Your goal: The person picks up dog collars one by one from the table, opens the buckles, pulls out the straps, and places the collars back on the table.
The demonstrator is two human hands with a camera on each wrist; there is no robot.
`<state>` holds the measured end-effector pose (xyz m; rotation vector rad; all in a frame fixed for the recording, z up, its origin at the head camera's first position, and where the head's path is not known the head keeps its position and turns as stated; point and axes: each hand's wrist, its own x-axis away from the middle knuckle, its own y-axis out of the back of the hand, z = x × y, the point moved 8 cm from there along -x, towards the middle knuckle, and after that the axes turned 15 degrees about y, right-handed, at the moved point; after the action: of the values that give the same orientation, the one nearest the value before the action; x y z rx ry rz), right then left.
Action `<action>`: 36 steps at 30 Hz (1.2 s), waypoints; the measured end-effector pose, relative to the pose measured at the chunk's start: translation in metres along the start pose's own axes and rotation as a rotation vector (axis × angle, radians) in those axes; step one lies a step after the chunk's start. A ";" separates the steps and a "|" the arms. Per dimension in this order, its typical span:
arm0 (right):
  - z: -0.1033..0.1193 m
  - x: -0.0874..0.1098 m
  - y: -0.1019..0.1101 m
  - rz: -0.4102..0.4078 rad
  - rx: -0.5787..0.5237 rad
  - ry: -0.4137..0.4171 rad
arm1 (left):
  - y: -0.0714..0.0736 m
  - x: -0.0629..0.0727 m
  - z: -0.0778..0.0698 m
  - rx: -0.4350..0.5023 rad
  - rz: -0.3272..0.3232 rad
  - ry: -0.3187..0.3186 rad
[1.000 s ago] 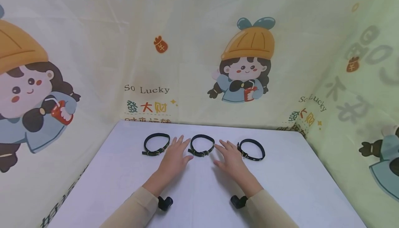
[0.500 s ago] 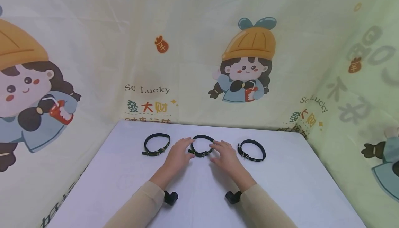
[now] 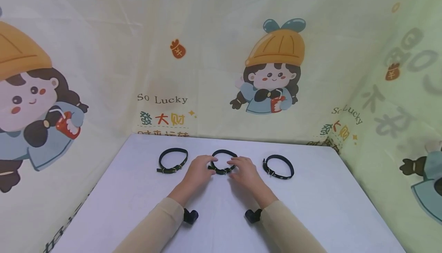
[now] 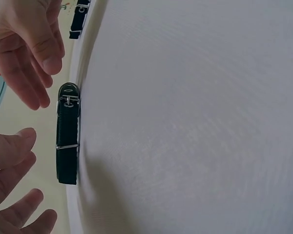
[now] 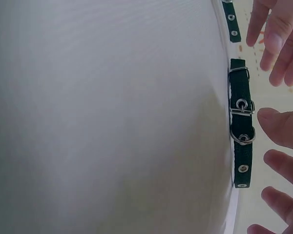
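Observation:
Three dark buckled collars with metal eyelets, standing as rings, form a row across the white table's back half. My left hand (image 3: 198, 171) is at the left side of the middle collar (image 3: 222, 171), thumb and fingers spread apart around its edge. Opposite it, my right hand (image 3: 244, 171) reaches to the collar's right side with fingers loosely bent. Both wrist views show gaps between fingertips and strap. The middle collar's buckle (image 4: 68, 100) and D-ring (image 5: 243, 136) face me. To the left is another collar (image 3: 169, 171); a third collar (image 3: 279, 176) lies at the right.
The white table (image 3: 214, 214) ends at the back against a printed cloth (image 3: 214, 72) that also hangs along both sides. Dark wrist cameras sit under both sleeves, the left camera (image 3: 191, 216) and the right camera (image 3: 253, 215).
Both hands have moved inward toward the middle collar, their fingers bending from an outstretched pose. The collars have stayed in place.

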<state>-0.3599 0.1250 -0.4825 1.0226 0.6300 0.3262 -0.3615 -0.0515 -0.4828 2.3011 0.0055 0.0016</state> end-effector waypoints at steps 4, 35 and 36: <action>0.004 -0.006 -0.003 0.005 -0.031 0.018 | -0.003 -0.002 0.001 0.001 0.007 0.002; -0.008 -0.019 -0.022 0.047 -0.047 -0.108 | -0.021 -0.020 0.005 -0.064 0.076 -0.004; -0.007 -0.019 -0.022 0.046 -0.052 -0.111 | -0.022 -0.021 0.005 -0.063 0.081 0.000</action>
<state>-0.3800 0.1090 -0.4978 0.9991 0.4961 0.3220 -0.3823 -0.0405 -0.5024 2.2367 -0.0861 0.0432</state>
